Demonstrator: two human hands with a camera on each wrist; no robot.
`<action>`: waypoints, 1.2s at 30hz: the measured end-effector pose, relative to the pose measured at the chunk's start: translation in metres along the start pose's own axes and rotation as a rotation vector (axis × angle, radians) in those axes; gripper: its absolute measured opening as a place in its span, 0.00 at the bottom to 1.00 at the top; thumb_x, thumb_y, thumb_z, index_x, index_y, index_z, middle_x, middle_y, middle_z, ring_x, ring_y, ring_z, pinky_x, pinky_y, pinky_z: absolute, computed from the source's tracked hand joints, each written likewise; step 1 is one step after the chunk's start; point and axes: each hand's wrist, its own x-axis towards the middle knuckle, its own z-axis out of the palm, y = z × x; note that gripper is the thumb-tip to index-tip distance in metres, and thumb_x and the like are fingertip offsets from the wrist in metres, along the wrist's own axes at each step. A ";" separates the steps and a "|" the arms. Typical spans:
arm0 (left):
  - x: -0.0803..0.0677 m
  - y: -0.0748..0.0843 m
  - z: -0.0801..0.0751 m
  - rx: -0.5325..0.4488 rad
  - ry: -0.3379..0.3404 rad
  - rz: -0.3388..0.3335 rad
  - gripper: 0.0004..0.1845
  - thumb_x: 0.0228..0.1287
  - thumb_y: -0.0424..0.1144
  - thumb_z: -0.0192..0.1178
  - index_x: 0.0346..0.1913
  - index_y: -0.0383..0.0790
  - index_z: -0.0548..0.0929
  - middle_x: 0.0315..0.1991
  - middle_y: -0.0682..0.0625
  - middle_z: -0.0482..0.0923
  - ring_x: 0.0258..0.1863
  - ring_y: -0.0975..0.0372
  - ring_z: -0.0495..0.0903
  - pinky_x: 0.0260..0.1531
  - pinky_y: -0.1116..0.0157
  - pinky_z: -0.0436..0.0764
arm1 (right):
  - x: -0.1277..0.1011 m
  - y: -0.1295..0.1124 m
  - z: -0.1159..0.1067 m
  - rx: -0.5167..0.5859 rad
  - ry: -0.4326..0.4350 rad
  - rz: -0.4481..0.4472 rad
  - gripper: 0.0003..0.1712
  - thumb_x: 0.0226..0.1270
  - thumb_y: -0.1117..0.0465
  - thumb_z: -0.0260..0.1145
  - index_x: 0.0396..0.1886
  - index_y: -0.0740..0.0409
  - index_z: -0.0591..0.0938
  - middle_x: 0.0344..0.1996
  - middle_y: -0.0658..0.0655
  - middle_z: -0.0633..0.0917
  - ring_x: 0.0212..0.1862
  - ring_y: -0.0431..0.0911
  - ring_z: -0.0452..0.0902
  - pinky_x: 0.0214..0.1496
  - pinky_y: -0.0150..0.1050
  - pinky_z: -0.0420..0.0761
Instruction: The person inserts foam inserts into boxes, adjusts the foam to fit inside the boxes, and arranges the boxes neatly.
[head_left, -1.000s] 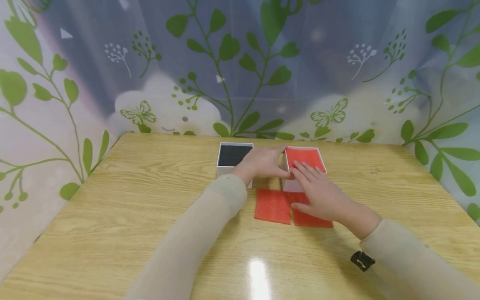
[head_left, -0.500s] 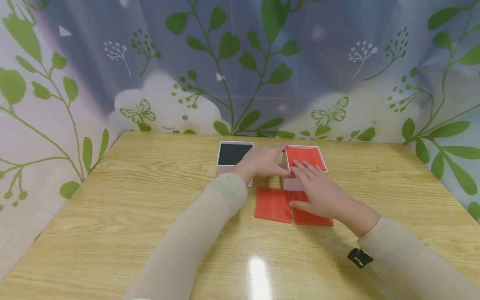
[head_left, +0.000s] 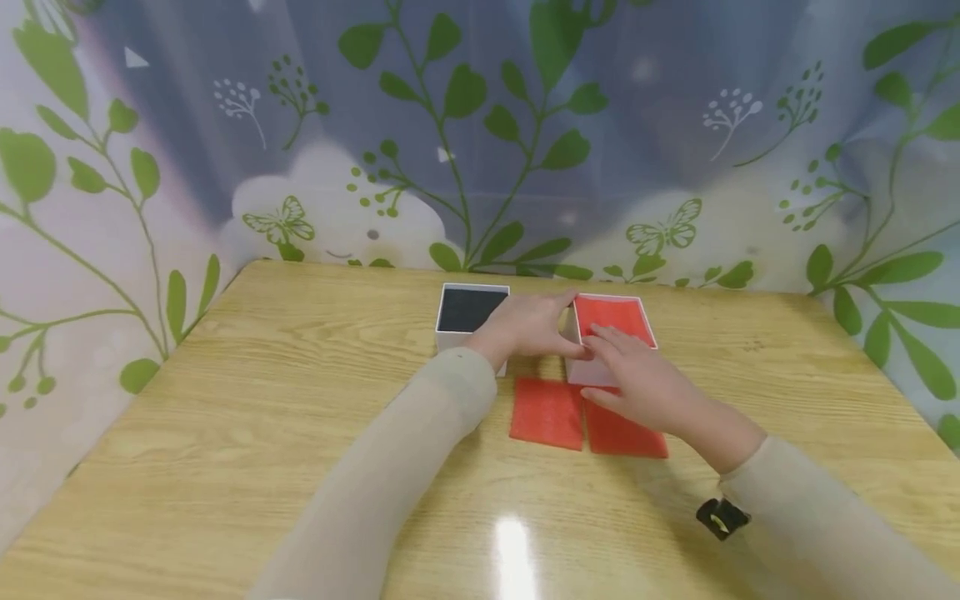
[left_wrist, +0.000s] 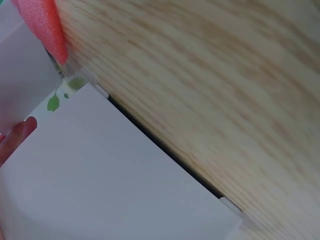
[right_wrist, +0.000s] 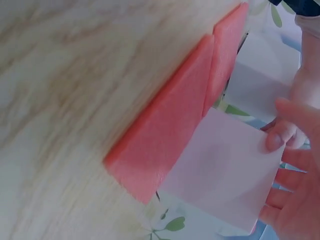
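Two white square boxes stand side by side near the back of the table. My left hand (head_left: 525, 325) spans the left side of the right box (head_left: 588, 372), and its thumb (right_wrist: 276, 140) presses the near face in the right wrist view. A red foam-like sheet (head_left: 618, 313) lies inside that box near the rim. My right hand (head_left: 652, 387) reaches over the near rim with fingers on the red sheet; their tips partly hide. The left box (head_left: 450, 341), holding a black sheet (head_left: 463, 310), is partly covered by my left hand and forearm.
Two red square sheets lie flat in front of the right box: a left one (head_left: 546, 414) and a right one (head_left: 630, 435), partly under my right hand. A patterned curtain (head_left: 480, 167) hangs behind the wooden table (head_left: 300, 367). A dark wrist device (head_left: 723, 518) sits by the right sleeve.
My right hand's fingers have dipped slightly lower over the red sheet in the box. My left hand keeps its place on the box. The boxes and loose sheets stay put.
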 end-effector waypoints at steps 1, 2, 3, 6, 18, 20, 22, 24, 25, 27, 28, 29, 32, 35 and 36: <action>-0.001 0.000 0.000 -0.001 -0.003 0.001 0.52 0.50 0.72 0.54 0.74 0.50 0.51 0.65 0.55 0.66 0.56 0.62 0.73 0.48 0.63 0.74 | 0.001 0.001 0.000 -0.004 0.021 -0.015 0.35 0.58 0.58 0.69 0.62 0.69 0.69 0.63 0.70 0.66 0.63 0.64 0.62 0.58 0.57 0.66; -0.001 0.000 0.000 -0.005 -0.004 0.005 0.52 0.50 0.72 0.54 0.74 0.49 0.51 0.64 0.55 0.67 0.55 0.62 0.73 0.47 0.63 0.74 | 0.001 0.002 0.000 -0.010 0.048 -0.030 0.33 0.57 0.61 0.69 0.61 0.69 0.71 0.60 0.69 0.68 0.60 0.63 0.65 0.56 0.56 0.70; -0.001 -0.001 -0.001 -0.011 -0.003 0.009 0.52 0.50 0.72 0.54 0.74 0.49 0.51 0.64 0.54 0.68 0.54 0.62 0.74 0.46 0.64 0.74 | 0.002 0.003 -0.001 -0.020 0.079 -0.043 0.31 0.56 0.63 0.70 0.59 0.68 0.73 0.58 0.69 0.71 0.57 0.62 0.68 0.53 0.54 0.73; -0.002 -0.001 -0.002 -0.026 -0.004 0.010 0.54 0.48 0.74 0.54 0.74 0.49 0.51 0.63 0.54 0.69 0.49 0.64 0.75 0.40 0.66 0.75 | 0.004 0.005 0.000 -0.049 0.176 -0.066 0.24 0.53 0.69 0.71 0.52 0.65 0.79 0.46 0.65 0.76 0.47 0.57 0.74 0.43 0.49 0.78; -0.001 -0.002 0.000 -0.053 -0.002 0.000 0.56 0.45 0.76 0.54 0.74 0.50 0.51 0.60 0.55 0.72 0.39 0.66 0.75 0.31 0.68 0.73 | 0.006 0.004 0.003 -0.123 0.214 -0.032 0.18 0.52 0.71 0.70 0.46 0.65 0.81 0.34 0.59 0.76 0.34 0.50 0.74 0.32 0.42 0.79; -0.001 -0.001 0.001 -0.044 0.003 0.000 0.55 0.45 0.76 0.53 0.74 0.50 0.52 0.60 0.56 0.72 0.40 0.66 0.75 0.31 0.69 0.73 | 0.007 0.005 0.003 -0.129 0.206 -0.029 0.19 0.52 0.70 0.70 0.46 0.67 0.80 0.35 0.60 0.77 0.35 0.51 0.73 0.33 0.43 0.79; 0.000 -0.001 0.000 -0.042 0.002 -0.003 0.55 0.45 0.76 0.54 0.74 0.50 0.51 0.57 0.55 0.74 0.37 0.66 0.76 0.29 0.69 0.72 | 0.006 0.007 0.002 -0.137 0.200 -0.013 0.18 0.53 0.69 0.70 0.45 0.68 0.79 0.35 0.60 0.77 0.36 0.52 0.74 0.34 0.44 0.79; 0.000 -0.001 0.000 -0.045 -0.003 -0.007 0.55 0.45 0.75 0.54 0.74 0.50 0.51 0.54 0.55 0.76 0.35 0.66 0.76 0.26 0.68 0.71 | 0.005 0.010 0.000 -0.165 0.201 0.001 0.15 0.53 0.68 0.70 0.41 0.68 0.78 0.33 0.60 0.76 0.34 0.52 0.73 0.34 0.45 0.78; 0.000 0.000 -0.001 -0.042 -0.001 -0.005 0.56 0.45 0.76 0.54 0.74 0.50 0.52 0.52 0.55 0.76 0.34 0.65 0.76 0.26 0.68 0.71 | 0.005 0.012 -0.001 -0.185 0.206 0.009 0.14 0.53 0.68 0.70 0.39 0.67 0.78 0.32 0.60 0.76 0.34 0.53 0.73 0.36 0.46 0.78; 0.000 0.000 -0.001 -0.044 -0.003 -0.009 0.56 0.44 0.76 0.54 0.74 0.50 0.51 0.53 0.56 0.76 0.33 0.65 0.76 0.25 0.68 0.71 | 0.002 0.016 -0.003 -0.265 0.226 0.020 0.12 0.52 0.67 0.71 0.33 0.65 0.77 0.29 0.59 0.75 0.33 0.54 0.74 0.40 0.47 0.75; 0.000 0.001 -0.001 -0.044 -0.003 -0.009 0.56 0.44 0.77 0.53 0.74 0.50 0.51 0.54 0.56 0.76 0.35 0.65 0.76 0.26 0.68 0.71 | 0.001 0.017 -0.004 -0.304 0.241 0.025 0.11 0.52 0.66 0.71 0.30 0.64 0.76 0.28 0.58 0.75 0.33 0.54 0.74 0.42 0.49 0.73; 0.000 0.001 -0.002 -0.039 0.000 -0.008 0.57 0.44 0.77 0.53 0.74 0.50 0.51 0.57 0.56 0.74 0.38 0.65 0.77 0.28 0.68 0.72 | 0.000 0.019 -0.005 -0.330 0.257 0.026 0.12 0.51 0.65 0.72 0.28 0.63 0.75 0.26 0.58 0.75 0.32 0.55 0.75 0.45 0.51 0.71; 0.000 0.001 -0.002 -0.034 -0.002 -0.014 0.57 0.43 0.78 0.52 0.74 0.51 0.50 0.64 0.58 0.68 0.49 0.66 0.75 0.36 0.68 0.74 | -0.003 0.023 -0.008 -0.387 0.280 0.032 0.13 0.50 0.63 0.72 0.24 0.61 0.74 0.25 0.57 0.75 0.33 0.56 0.76 0.50 0.55 0.66; -0.001 0.001 -0.002 -0.034 -0.006 -0.019 0.58 0.42 0.78 0.52 0.74 0.52 0.50 0.64 0.59 0.67 0.51 0.65 0.74 0.39 0.67 0.74 | -0.002 0.025 -0.008 -0.390 0.293 0.010 0.12 0.50 0.64 0.72 0.23 0.60 0.75 0.24 0.56 0.77 0.31 0.56 0.77 0.51 0.56 0.66; -0.001 0.000 -0.002 -0.034 -0.004 -0.020 0.57 0.43 0.78 0.52 0.74 0.52 0.50 0.63 0.58 0.68 0.50 0.65 0.74 0.39 0.67 0.74 | -0.002 0.026 -0.007 -0.393 0.299 -0.001 0.11 0.50 0.64 0.72 0.24 0.60 0.76 0.24 0.56 0.77 0.31 0.56 0.77 0.51 0.55 0.67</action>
